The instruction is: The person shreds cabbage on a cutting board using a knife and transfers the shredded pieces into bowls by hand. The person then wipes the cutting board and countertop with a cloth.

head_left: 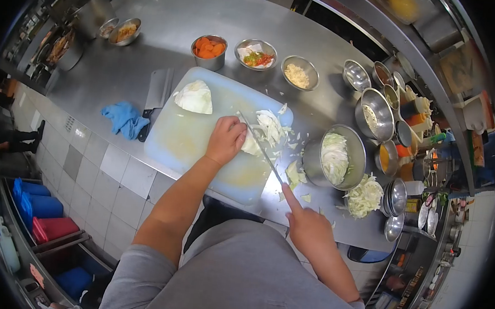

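Note:
My right hand [312, 231] grips a kitchen knife [265, 154], its index finger stretched along toward the blade. The blade lies slantwise against a cut piece of cabbage [251, 145] on the white cutting board [188, 142]. With curled fingers, my left hand [226, 139] holds that piece beside the blade; its fingertips are partly hidden. Sliced cabbage [269, 127] is heaped on the far side of the knife. A larger cabbage wedge [195, 97] rests at the board's far left.
Right of the board stand a steel pot [310, 164] with cabbage and a cabbage chunk [365, 197]. Bowls of carrots [209, 48], a chopped mix [256, 57] and minced garlic-like bits [297, 75] line the back. A cleaver [160, 88] and blue cloth [126, 119] lie left.

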`<state>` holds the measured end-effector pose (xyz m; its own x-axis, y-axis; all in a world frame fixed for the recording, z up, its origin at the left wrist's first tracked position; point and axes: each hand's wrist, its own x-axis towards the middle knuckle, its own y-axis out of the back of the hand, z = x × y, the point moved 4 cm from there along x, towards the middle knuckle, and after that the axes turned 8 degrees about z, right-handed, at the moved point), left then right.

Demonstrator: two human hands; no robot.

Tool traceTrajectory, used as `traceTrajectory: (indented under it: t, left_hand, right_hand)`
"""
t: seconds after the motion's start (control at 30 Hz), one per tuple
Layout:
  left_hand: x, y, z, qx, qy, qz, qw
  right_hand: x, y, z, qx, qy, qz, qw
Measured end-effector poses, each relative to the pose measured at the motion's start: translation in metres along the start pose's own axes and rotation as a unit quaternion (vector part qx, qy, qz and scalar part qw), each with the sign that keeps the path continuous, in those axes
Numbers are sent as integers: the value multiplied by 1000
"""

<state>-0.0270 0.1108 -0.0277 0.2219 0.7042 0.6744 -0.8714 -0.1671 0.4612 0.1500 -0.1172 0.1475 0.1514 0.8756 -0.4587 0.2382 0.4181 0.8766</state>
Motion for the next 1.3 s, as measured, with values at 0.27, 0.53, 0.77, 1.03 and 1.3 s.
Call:
traceTrajectory:
  t: [0.27,0.53,0.77,1.03,1.3]
  left_hand:
    - [-1,-4,-7,-15,-9,1,1000]
    - [-3,16,-1,10,-15,-6,1000]
    - [-6,13,-9,31,0,-26,999]
    - [-5,17,-11,-21,9,-27,999]
    - [-13,8,-21,-45,49,-133,989]
  right_hand:
    - [51,-69,9,32,6,22,999]
    - [95,-82,2,67,-6,11,998]
    - [1,-11,-10,-16,-2,13,1000]
    - [13,-40,-5,-4,17,13,1000]
    - [111,-44,-32,41,-9,26,999]
